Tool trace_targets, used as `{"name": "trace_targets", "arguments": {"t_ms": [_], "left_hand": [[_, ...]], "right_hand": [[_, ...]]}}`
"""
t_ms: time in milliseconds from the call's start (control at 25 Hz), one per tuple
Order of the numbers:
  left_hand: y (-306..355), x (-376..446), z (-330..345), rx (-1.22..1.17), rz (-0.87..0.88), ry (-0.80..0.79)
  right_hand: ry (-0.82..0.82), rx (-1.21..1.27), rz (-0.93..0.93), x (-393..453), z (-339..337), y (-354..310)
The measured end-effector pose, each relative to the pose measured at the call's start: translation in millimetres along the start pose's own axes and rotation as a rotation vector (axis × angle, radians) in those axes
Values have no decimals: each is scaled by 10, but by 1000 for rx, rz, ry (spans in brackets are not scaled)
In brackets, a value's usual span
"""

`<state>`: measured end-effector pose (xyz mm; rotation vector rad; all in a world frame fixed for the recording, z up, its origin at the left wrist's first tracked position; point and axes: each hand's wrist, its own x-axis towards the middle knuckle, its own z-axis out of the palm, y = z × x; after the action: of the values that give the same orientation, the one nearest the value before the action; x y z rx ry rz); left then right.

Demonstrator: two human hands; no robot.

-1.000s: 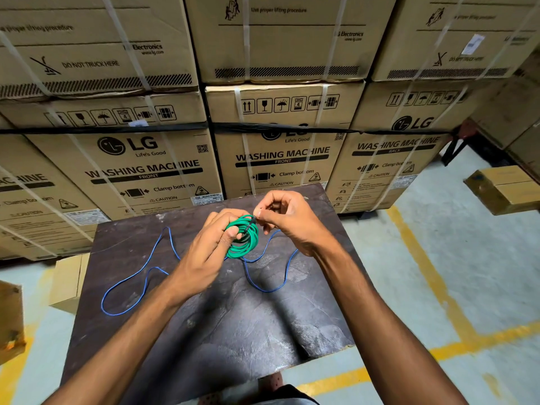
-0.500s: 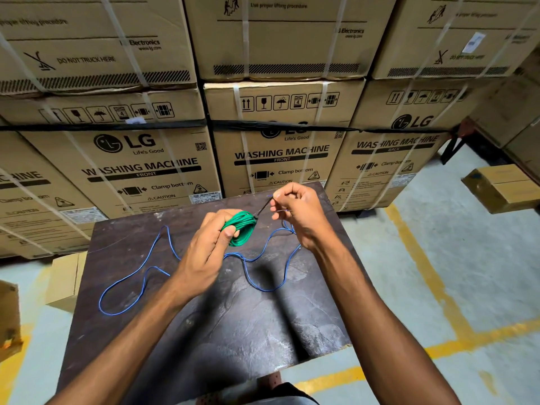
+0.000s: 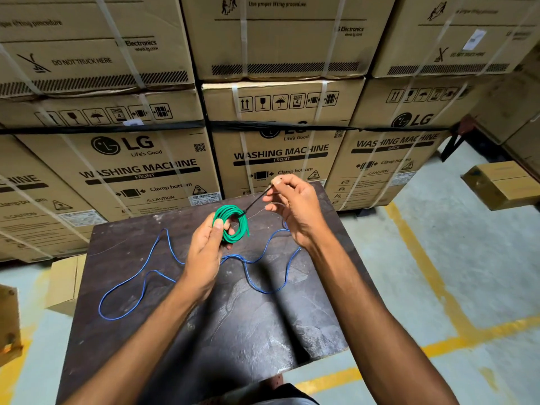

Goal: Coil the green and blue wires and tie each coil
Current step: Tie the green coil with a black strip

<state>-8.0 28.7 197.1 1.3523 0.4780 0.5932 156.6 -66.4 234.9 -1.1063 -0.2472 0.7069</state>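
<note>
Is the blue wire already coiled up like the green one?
No, the blue wire lies loose in wavy loops across the table, while the left hand holds the green coil.

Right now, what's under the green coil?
The green coil is held up in the left hand. Beneath it lie the dark tabletop and the loose blue wire. The hand covers part of the wire's run there.

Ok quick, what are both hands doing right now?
Left hand: grips the green wire coil.
Right hand: pinches the black tie and pulls it taut from the coil.
</note>
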Motion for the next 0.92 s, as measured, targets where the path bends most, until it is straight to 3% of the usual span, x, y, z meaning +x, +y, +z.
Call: {"name": "trace_targets", "arguments": {"t_ms": [200,360,520,760,920], "left_hand": [[-25,163,-11,-104,30,20],[-149,225,-75,59,-28,44],[-61,252,-65,195,19,-1],[185,476,-181,452,192,-80],[240,568,-199,474,171,-146]], "right_hand": [[-113,-250,120,-193,117,332],[-85,-390,20,-210,192,430],[-27,-423,-52,-166,183,433],[-65,-522,-147,-76,49,392],[-110,-504,-136,-48,-16,354]]}}
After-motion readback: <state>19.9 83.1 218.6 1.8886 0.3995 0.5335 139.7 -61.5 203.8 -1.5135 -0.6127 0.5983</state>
